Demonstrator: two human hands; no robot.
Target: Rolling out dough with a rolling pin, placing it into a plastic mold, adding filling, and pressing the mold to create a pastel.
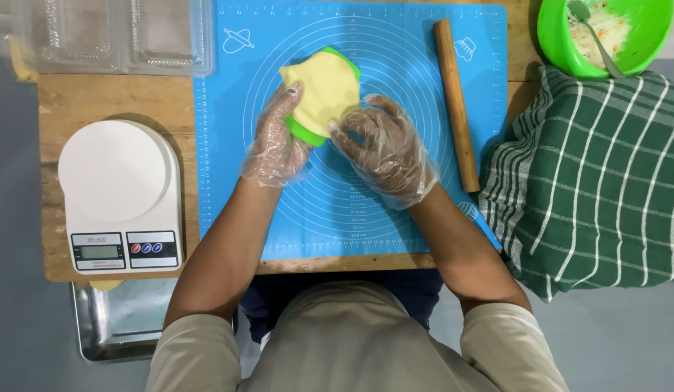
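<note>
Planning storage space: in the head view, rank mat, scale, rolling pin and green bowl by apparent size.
Largest to smallest:
1. Mat
2. Scale
3. Green bowl, though cut off by the frame
4. Rolling pin, long but thin

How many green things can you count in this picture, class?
3: a green mould under the yellow dough held over the blue mat; a green bowl at top right; a green striped cloth at right.

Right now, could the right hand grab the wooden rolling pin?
Probably yes. The rolling pin lies bare on the blue mat, just to the right of the right hand, with nothing between them. But that hand is busy on the green mould with yellow dough, so it would have to let go.
</note>
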